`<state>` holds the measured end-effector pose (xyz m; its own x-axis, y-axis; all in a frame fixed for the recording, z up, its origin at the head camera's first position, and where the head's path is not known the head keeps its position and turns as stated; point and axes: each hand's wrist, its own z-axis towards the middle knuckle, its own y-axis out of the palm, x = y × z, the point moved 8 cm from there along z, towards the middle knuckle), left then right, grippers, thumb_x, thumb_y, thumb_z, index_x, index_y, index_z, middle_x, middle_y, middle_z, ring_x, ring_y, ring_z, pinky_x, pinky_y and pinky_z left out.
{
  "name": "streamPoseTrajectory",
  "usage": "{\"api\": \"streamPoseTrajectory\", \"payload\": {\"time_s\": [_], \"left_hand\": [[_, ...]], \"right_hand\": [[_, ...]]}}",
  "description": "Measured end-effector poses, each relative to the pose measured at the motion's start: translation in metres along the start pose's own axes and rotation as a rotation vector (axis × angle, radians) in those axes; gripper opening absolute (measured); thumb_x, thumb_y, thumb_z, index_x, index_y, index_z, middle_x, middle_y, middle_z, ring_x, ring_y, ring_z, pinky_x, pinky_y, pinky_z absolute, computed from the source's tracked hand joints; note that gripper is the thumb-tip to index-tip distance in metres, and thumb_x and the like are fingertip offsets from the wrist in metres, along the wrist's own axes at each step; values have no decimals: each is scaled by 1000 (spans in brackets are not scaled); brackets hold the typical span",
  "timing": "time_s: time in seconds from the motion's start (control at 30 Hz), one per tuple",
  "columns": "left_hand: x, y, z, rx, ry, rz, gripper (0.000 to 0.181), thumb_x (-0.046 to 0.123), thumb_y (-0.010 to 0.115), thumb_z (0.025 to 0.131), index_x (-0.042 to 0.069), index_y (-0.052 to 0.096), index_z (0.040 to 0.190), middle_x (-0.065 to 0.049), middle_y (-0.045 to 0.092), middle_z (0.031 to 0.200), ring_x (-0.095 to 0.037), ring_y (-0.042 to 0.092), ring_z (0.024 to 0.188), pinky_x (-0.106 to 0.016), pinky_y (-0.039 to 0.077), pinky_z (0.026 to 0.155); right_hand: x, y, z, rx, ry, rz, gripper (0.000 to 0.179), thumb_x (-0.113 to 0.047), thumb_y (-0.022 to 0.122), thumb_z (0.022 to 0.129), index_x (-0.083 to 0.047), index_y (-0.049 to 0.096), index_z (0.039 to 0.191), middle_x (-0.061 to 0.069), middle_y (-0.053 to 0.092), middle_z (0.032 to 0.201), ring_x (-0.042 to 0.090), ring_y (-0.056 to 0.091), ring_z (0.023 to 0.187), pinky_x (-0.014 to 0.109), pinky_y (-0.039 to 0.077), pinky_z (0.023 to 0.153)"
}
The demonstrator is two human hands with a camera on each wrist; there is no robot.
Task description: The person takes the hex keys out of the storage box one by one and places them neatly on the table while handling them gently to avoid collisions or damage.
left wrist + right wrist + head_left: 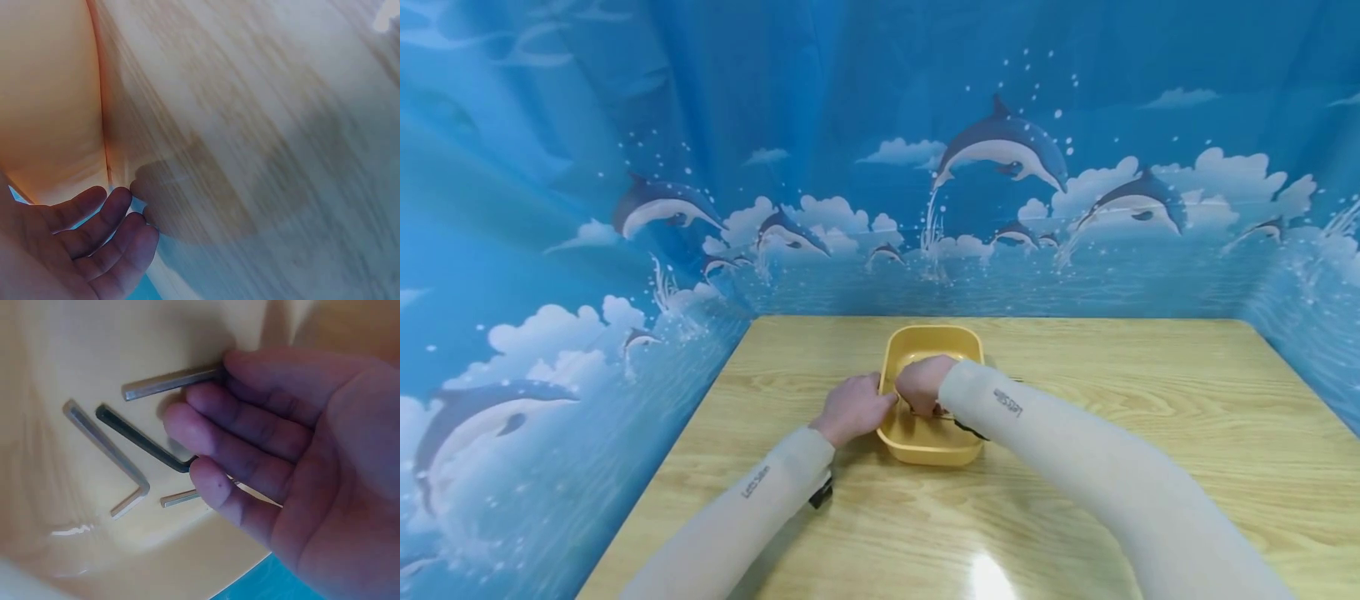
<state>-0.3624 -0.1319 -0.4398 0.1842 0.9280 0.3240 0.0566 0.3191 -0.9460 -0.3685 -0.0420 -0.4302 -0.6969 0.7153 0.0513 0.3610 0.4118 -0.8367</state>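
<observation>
A yellow plastic basin [931,455] stands on the wooden table. My left hand [854,408] holds its left wall, thumb over the rim; in the left wrist view the bent fingers [119,240] lie along the basin's outside. My right hand [923,383] reaches down inside the basin. There its thumb and forefinger pinch one end of a silver hex key [169,382], whose end is hidden by the thumb. Close to the fingertips lie a black hex key [142,439] and a short silver hex key [180,499], partly covered. Another silver hex key [109,450] lies farther left on the basin floor.
The wood-grain table [1112,375] spreads on both sides of the basin. A blue curtain [850,167] printed with dolphins closes off the back and sides. White sleeves cover both forearms, and a small black device [822,492] sits at the left wrist.
</observation>
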Motion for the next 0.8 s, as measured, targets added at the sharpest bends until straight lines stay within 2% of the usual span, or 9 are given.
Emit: {"api": "streamPoseTrajectory", "payload": {"time_s": [0.13, 0.3, 0.4, 0.5, 0.6, 0.7, 0.8], "left_hand": [[0, 0, 0, 5, -7, -5, 35, 46, 48, 97, 15, 66, 101, -3, 66, 86, -20, 61, 78, -39, 51, 69], [0, 0, 0, 6, -22, -34, 32, 43, 51, 97, 14, 66, 101, -3, 65, 84, -21, 60, 76, -40, 51, 69], [0, -1, -1, 9, -31, -33, 38, 43, 51, 98, 10, 66, 112, -8, 69, 94, -25, 65, 85, -44, 54, 76], [0, -2, -3, 5, -44, -33, 50, 43, 51, 98, 5, 62, 128, -15, 70, 113, -32, 67, 103, -48, 54, 88], [0, -1, -4, -5, -53, -44, 57, 42, 51, 99, 2, 55, 139, -18, 66, 127, -35, 64, 115, -51, 52, 96], [0, -1, -4, -11, -55, -54, 56, 41, 51, 99, 3, 55, 139, -18, 67, 125, -35, 65, 113, -51, 52, 94], [1, -1, -5, -4, -50, -52, 56, 41, 51, 99, 3, 55, 139, -18, 67, 124, -35, 65, 112, -51, 52, 94]], "right_hand": [[4, 0, -2, 19, -8, 31, 24, -7, 60, 91, -7, 77, 74, 5, 71, 67, 10, 51, 48, 25, 44, 48], [11, -3, -5, 57, -34, 98, 22, -7, 59, 88, -9, 73, 70, 3, 67, 59, 11, 54, 46, 25, 43, 46], [13, -7, -9, 74, -58, 122, 17, -8, 62, 88, -12, 71, 73, 1, 67, 62, 10, 55, 50, 24, 42, 47], [14, -10, -14, 90, -82, 165, 15, -7, 63, 87, -11, 72, 76, 1, 68, 66, 8, 54, 52, 23, 42, 49], [15, -14, -23, 116, -100, 219, 18, -6, 63, 88, -13, 67, 71, -2, 62, 63, 7, 50, 52, 23, 40, 51], [18, -19, -32, 162, -126, 239, 30, -8, 62, 89, -19, 54, 62, -7, 51, 56, 6, 43, 49, 22, 36, 51], [23, -24, -42, 209, -151, 250, 34, -10, 62, 89, -22, 47, 61, -8, 43, 56, 7, 38, 50, 23, 34, 52]]}}
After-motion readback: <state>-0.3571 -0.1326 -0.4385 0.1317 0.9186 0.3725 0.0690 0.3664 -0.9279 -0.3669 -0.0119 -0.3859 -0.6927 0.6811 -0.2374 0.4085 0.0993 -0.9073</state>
